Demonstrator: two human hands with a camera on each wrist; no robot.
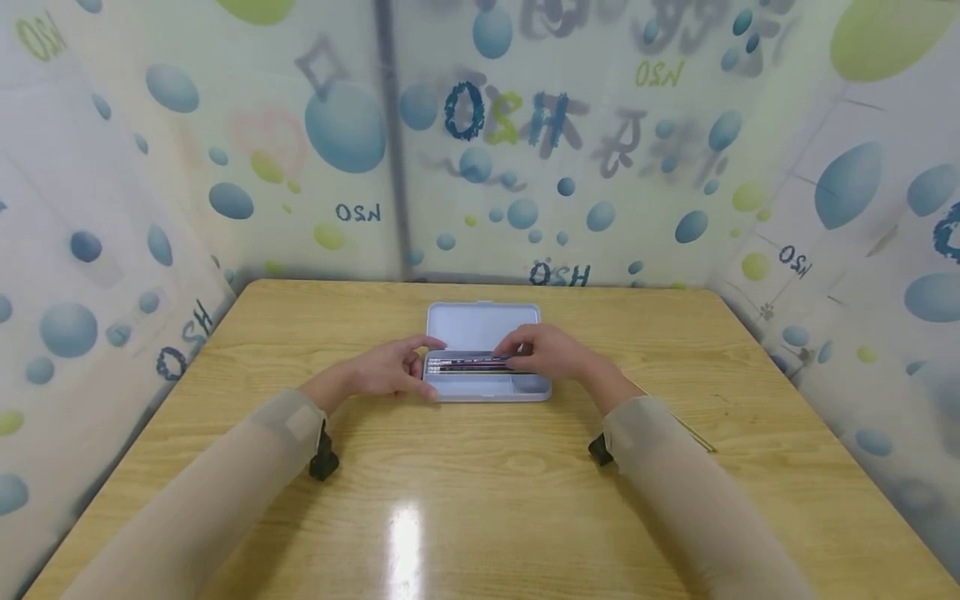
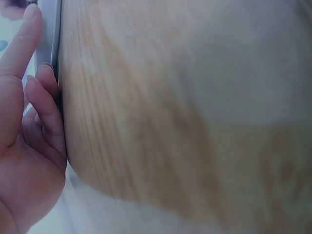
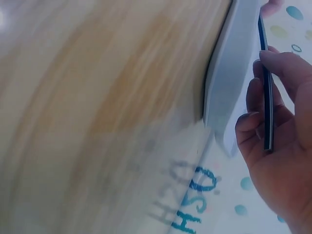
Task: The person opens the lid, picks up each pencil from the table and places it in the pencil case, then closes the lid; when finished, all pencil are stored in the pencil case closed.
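Observation:
A pale pencil case (image 1: 468, 388) lies open on the table, its lid (image 1: 483, 325) tipped back. Several pencils (image 1: 457, 365) lie side by side in its long rear compartment. My left hand (image 1: 386, 368) holds the case's left end, thumb at the near corner and index finger by the hinge side. Over the right part of the case, my right hand (image 1: 551, 352) pinches a dark pencil (image 3: 267, 97) between thumb and fingers. In the right wrist view the pencil's rear end sticks out past the palm, beside the case's outer wall (image 3: 231, 73).
Thin yellowish pencils (image 1: 697, 435) lie on the wooden table (image 1: 480, 475) at the right, partly hidden by the right forearm. A patterned curtain (image 1: 480, 192) closes off the back and both sides. A dark wrist device (image 1: 324, 457) sits under the left cuff.

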